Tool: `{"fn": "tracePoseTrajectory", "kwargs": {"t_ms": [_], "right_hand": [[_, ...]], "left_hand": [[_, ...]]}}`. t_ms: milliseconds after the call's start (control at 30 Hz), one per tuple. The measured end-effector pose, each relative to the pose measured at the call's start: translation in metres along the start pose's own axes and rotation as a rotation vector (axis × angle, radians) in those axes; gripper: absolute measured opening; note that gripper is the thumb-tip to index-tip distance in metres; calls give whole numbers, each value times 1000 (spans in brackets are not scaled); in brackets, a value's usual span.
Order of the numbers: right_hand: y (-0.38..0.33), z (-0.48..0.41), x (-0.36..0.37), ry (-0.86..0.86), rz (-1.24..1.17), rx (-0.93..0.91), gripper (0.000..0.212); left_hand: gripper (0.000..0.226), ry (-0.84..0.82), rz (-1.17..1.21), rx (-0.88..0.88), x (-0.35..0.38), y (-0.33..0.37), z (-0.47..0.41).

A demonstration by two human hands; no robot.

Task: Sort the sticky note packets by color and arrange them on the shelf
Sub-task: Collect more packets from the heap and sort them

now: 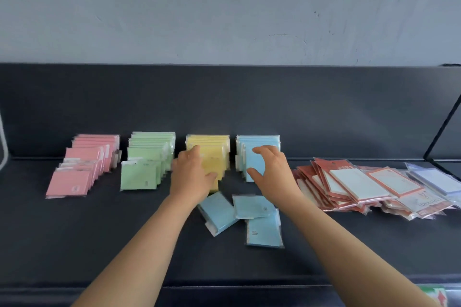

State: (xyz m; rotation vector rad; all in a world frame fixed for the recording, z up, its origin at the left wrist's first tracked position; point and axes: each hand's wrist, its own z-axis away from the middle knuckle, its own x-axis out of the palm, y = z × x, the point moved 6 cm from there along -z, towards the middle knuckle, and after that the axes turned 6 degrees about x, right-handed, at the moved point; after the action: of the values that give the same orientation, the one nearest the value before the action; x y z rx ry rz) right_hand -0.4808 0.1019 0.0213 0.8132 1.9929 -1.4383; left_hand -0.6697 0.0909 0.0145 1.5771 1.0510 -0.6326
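In the head view, four leaning rows are lined up against the back of the dark shelf, one colour each: the pink row, the green row, the yellow row and the blue row. The left hand is laid on the front of the yellow row, fingers fairly straight and the thumb spread, gripping nothing. The row is probably being steadied so it does not slide forward. The right hand is set on the blue row, and the front blue packet is held between the curled fingers at its top and the thumb at its lower edge, apparently to be squared against the packets behind. Three loose blue packets are left lying flat and askew just in front of both hands, not yet filed. By that measure the sorting is judged nearly done. A slumped pile of red-bordered pads is seen to the right, apart from the rows.
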Motion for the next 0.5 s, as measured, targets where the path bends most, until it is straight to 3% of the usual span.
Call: {"fn": "tracePoseTrajectory", "kwargs": {"t_ms": [100, 200, 300, 500], "right_hand": [[-18, 1, 26, -182, -37, 58, 53], [-28, -1, 47, -315, -1, 108, 51], [-29, -5, 60, -362, 43, 146, 46], [-34, -17, 67, -304, 60, 147, 59]], "left_hand": [[75, -60, -56, -145, -7, -27, 11], [58, -108, -6, -198, -4, -43, 15], [39, -104, 85, -155, 1, -48, 12], [40, -1, 196, -117, 5, -44, 1]]}}
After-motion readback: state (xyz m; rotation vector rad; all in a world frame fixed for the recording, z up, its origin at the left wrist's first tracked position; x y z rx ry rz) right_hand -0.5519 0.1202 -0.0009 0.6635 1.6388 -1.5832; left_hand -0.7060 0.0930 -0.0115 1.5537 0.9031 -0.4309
